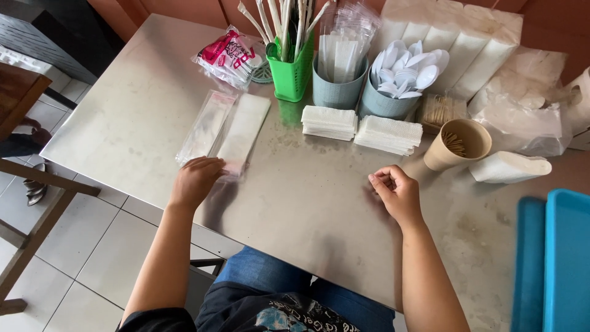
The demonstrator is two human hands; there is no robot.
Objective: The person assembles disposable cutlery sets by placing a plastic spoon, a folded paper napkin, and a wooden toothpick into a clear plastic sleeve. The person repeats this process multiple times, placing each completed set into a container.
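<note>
My left hand (195, 179) lies flat on the steel table (307, 203), its fingertips touching the near end of a stack of clear plastic sleeves (206, 126) and a white packet (244, 131) beside them. My right hand (396, 193) rests on the table to the right, fingers curled loosely with nothing visible in them. Two piles of folded white napkins (329, 122) (388, 134) sit just beyond the right hand.
A green basket of wrapped straws (291, 67), a grey cup of wrapped items (338, 83), a grey cup of white plastic spoons (393, 92), a paper cup of toothpicks (458, 144), tissue packs (467, 43), blue trays (553, 258) at right, a wooden table (18, 92) at left.
</note>
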